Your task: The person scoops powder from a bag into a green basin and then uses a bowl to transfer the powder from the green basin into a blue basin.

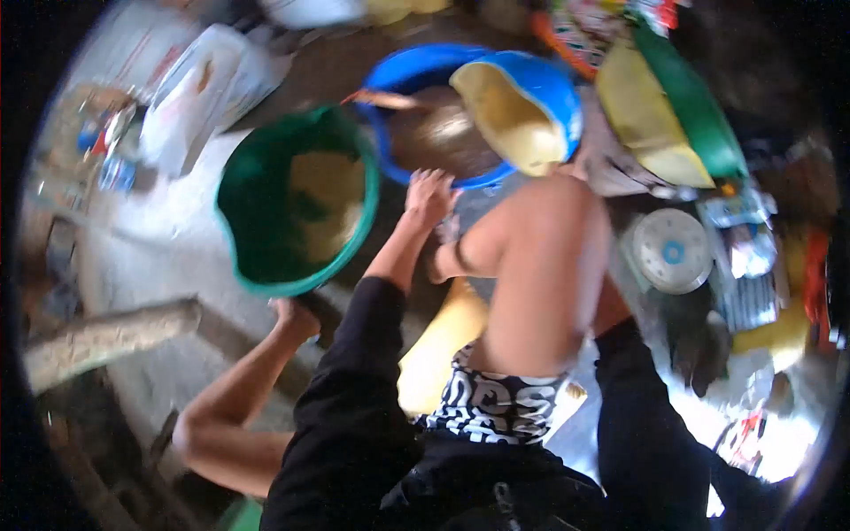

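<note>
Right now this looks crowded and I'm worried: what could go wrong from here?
1. The green basin is tilted, with only the left hand at its rim, so its yellowish contents could spill.
2. The right hand rests on the blue basin beside a bare knee; a bump might tip it.

Green basin [266, 257] and blue basin [416, 75] crowd the far floor; a raised knee [540, 265] blocks the right; bare floor [150, 257] lies open left.

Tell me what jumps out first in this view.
The green basin, left of centre, holds a pale heap and is gripped from below by the left hand. Behind it, a blue basin carries a tilted blue bowl with a yellowish inside; the right hand touches the blue basin's near rim.
</note>
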